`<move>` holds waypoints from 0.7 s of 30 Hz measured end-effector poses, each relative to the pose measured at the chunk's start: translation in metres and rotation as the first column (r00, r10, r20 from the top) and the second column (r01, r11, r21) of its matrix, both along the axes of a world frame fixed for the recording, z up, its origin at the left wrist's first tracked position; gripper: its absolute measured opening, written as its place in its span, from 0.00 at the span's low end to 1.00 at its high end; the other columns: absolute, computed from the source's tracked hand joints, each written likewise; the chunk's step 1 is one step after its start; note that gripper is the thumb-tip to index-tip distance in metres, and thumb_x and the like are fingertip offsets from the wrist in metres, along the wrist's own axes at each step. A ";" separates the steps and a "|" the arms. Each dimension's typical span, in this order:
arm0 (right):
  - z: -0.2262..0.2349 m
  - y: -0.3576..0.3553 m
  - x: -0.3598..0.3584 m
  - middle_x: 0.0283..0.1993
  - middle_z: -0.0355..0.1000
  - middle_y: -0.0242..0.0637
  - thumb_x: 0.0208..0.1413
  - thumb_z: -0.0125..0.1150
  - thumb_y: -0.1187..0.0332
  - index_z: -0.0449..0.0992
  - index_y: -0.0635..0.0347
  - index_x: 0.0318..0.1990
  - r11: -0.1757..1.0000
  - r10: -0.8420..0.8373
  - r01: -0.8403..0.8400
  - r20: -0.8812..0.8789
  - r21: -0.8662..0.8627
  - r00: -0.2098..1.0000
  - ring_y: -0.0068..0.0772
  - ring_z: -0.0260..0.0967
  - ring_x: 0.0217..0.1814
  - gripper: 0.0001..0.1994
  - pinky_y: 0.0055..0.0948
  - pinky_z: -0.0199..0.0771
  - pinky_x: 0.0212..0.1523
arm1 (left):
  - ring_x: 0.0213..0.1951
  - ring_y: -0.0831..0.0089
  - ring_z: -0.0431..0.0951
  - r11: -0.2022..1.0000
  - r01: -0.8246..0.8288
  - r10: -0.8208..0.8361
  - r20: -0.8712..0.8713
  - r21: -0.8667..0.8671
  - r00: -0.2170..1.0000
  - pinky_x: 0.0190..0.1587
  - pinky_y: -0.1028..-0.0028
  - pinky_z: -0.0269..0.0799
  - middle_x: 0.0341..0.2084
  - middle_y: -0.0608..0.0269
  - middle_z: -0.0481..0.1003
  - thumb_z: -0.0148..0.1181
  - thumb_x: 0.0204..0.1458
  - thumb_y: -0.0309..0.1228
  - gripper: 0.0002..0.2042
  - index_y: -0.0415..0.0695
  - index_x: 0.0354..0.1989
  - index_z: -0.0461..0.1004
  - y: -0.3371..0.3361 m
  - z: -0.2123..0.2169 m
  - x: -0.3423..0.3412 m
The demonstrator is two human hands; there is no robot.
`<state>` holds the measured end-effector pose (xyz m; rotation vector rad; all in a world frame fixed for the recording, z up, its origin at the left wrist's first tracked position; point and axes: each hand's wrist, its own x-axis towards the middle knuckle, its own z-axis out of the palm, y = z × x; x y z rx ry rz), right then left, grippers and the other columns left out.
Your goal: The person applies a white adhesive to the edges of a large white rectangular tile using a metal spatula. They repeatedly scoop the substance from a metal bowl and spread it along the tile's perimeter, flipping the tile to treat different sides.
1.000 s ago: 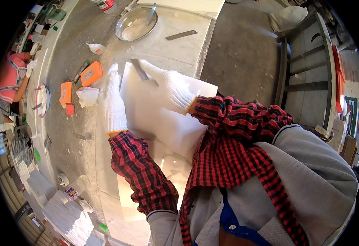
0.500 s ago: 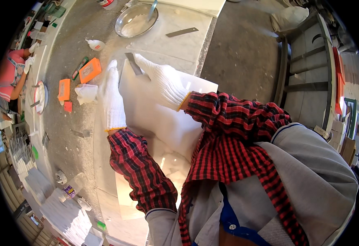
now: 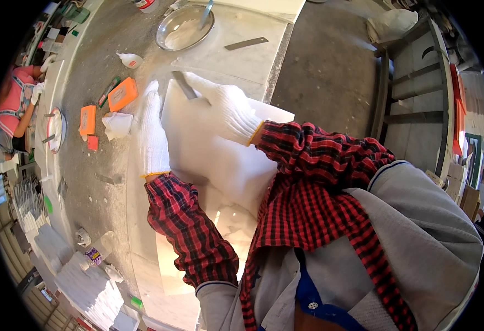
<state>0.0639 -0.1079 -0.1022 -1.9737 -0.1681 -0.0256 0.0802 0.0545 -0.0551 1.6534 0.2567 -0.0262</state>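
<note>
A smooth white slab (image 3: 239, 168) lies on the bench in front of me. My right hand (image 3: 229, 109), in a white knit glove, is closed on a flat grey metal blade (image 3: 183, 85) above the slab's far part. The blade sticks out toward the far left corner, and the glove hides its other end. Along the slab's left edge rests my left hand (image 3: 153, 132), also gloved, with its fingers stretched out and together. It holds no tool.
Left of my left hand are orange boxes (image 3: 122, 94), a crumpled white cloth (image 3: 117, 125) and a small white squeeze bottle (image 3: 130, 60). Farther off stand a metal bowl of pale paste (image 3: 185, 27) and a loose blade (image 3: 246, 43). A co-worker (image 3: 18, 102) works at the far left.
My right hand has shifted slightly right with the blade, which has turned a little. My left hand stays in place on the slab's edge.
</note>
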 end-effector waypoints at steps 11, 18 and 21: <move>0.008 -0.003 0.001 0.36 0.77 0.54 0.56 0.59 0.64 0.64 0.49 0.68 0.999 0.040 -0.040 -0.002 0.035 0.999 0.57 0.76 0.35 0.29 0.45 0.74 0.36 | 0.46 0.75 0.78 0.974 -0.081 0.091 0.035 -0.213 0.995 0.46 0.74 0.76 0.49 0.58 0.76 0.64 0.59 0.31 0.18 0.34 0.54 0.73 0.007 -0.012 0.005; 0.009 -0.003 0.003 0.34 0.76 0.53 0.56 0.59 0.63 0.66 0.51 0.66 0.998 0.053 -0.056 0.106 0.031 0.993 0.56 0.76 0.34 0.28 0.45 0.73 0.35 | 0.51 0.72 0.76 0.976 -0.105 0.118 0.056 -0.189 0.991 0.52 0.73 0.74 0.51 0.58 0.75 0.63 0.60 0.31 0.21 0.35 0.58 0.70 -0.007 -0.001 0.002; 0.005 -0.007 0.001 0.34 0.76 0.52 0.56 0.59 0.64 0.66 0.51 0.66 0.999 0.031 -0.032 0.028 0.027 0.999 0.56 0.75 0.34 0.28 0.45 0.73 0.35 | 0.47 0.73 0.77 0.962 -0.100 0.109 0.022 -0.255 0.994 0.48 0.74 0.76 0.49 0.58 0.75 0.64 0.58 0.30 0.20 0.36 0.57 0.70 0.000 -0.006 0.005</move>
